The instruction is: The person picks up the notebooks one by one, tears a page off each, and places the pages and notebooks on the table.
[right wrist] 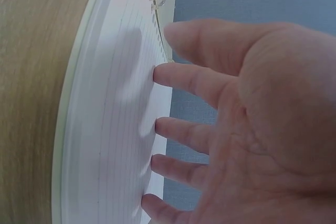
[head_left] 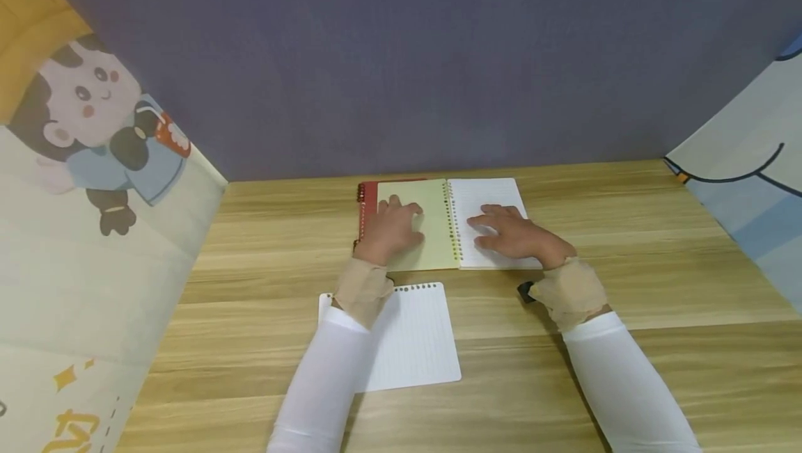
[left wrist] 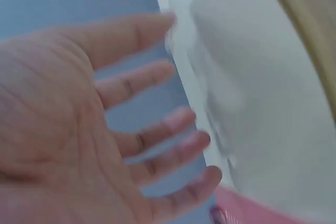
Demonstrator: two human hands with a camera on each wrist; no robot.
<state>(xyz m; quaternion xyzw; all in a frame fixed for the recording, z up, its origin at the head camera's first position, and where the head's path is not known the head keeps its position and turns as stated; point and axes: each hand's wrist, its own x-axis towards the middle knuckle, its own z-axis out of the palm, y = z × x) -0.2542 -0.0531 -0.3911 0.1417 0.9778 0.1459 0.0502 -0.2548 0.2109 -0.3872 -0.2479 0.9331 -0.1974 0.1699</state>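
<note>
An open ring-bound notebook lies at the back of the table, with a pale yellow-green page (head_left: 432, 230) on its left side and a white lined page (head_left: 489, 192) on its right. Over the yellow-green side is my left hand (head_left: 391, 229), its fingers spread and nothing in its grasp. My right hand (head_left: 516, 234) rests on the lined page; in the right wrist view its fairly straight fingertips (right wrist: 164, 124) touch the paper. From under the notebook's left side shows a red cover (head_left: 368, 206) with ring binding.
A loose lined sheet (head_left: 413, 342) with punched holes lies in front of the notebook, partly hidden by my left forearm. Behind the wooden table (head_left: 626, 230) rises a grey-blue panel (head_left: 438, 63). Light printed walls (head_left: 56, 251) flank the table.
</note>
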